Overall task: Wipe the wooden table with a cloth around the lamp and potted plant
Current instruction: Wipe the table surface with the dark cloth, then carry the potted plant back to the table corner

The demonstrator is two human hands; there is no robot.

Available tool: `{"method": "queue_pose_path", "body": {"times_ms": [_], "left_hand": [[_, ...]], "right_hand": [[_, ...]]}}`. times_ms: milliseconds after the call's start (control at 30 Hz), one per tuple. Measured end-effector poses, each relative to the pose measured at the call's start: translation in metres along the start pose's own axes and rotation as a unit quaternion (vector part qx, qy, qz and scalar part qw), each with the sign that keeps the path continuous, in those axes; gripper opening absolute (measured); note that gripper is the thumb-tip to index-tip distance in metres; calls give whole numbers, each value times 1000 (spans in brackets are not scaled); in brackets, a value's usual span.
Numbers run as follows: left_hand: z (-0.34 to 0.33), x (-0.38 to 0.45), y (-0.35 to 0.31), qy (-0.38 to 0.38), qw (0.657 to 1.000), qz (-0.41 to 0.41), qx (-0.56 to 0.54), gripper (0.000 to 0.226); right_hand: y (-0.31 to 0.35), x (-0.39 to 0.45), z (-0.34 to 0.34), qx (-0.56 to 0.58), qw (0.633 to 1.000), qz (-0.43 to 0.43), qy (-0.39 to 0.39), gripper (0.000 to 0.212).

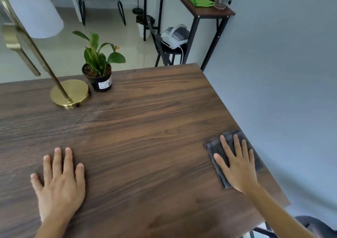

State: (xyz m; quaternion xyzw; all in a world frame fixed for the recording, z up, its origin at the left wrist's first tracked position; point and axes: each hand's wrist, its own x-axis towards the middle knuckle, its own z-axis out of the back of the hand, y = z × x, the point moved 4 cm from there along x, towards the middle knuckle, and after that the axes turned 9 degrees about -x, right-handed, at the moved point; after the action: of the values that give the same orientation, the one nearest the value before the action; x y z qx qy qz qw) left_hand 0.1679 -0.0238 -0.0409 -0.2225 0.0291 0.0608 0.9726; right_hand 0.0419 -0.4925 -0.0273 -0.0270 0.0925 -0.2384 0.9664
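A dark wooden table fills the view. On its right edge lies a folded grey cloth, and my right hand presses flat on it with fingers spread. My left hand rests flat and empty on the bare wood at the lower left. At the far left of the table stands a brass lamp with a round base, a slanted stem and a white shade. Right beside the base sits a potted plant in a black pot, green leaves upright.
A grey wall runs along the table's right edge. Beyond the far edge stand a black chair holding a white headset, a narrow console table with a green cloth and a glass jar, and another chair farther back.
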Motion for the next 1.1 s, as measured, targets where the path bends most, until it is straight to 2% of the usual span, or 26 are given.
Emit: {"method": "queue_pose_path", "body": {"times_ms": [133, 233, 333, 400, 467, 533, 633, 767, 833, 967, 1033, 1100], "left_hand": [[-16, 11, 16, 21, 1000, -23, 1, 73], [-21, 14, 19, 18, 999, -22, -38, 72], [-15, 10, 12, 18, 999, -33, -31, 70], [-8, 5, -1, 6, 998, -37, -54, 62], [3, 2, -29, -17, 993, -82, -81, 57], [12, 14, -65, -14, 982, -137, -126, 56], [22, 53, -108, 26, 951, -128, -279, 54], [28, 112, -139, 10, 898, -13, -439, 50], [34, 139, -149, -19, 882, -1, -471, 48], [39, 184, -152, -47, 864, 16, -501, 47], [34, 201, -144, -27, 863, 53, -502, 51], [29, 212, -140, -11, 860, 49, -508, 49]], "right_hand": [[-19, -60, -15, -24, 1000, 19, 0, 70], [-27, -78, -16, -30, 999, 22, 11, 71], [-24, -84, -9, -35, 999, 20, 31, 75], [-16, -80, 4, 12, 1000, 10, 14, 80], [5, -62, 30, 90, 995, 20, -47, 81], [41, -30, 59, 190, 975, 58, -100, 74], [116, 25, 97, 327, 928, 140, -111, 60], [218, 91, 124, 410, 886, 211, -51, 41], [263, 123, 128, 431, 878, 207, 9, 39], [333, 174, 127, 499, 839, 175, 124, 46], [356, 188, 123, 524, 818, 177, 156, 50], [370, 198, 118, 546, 801, 178, 169, 51]]}}
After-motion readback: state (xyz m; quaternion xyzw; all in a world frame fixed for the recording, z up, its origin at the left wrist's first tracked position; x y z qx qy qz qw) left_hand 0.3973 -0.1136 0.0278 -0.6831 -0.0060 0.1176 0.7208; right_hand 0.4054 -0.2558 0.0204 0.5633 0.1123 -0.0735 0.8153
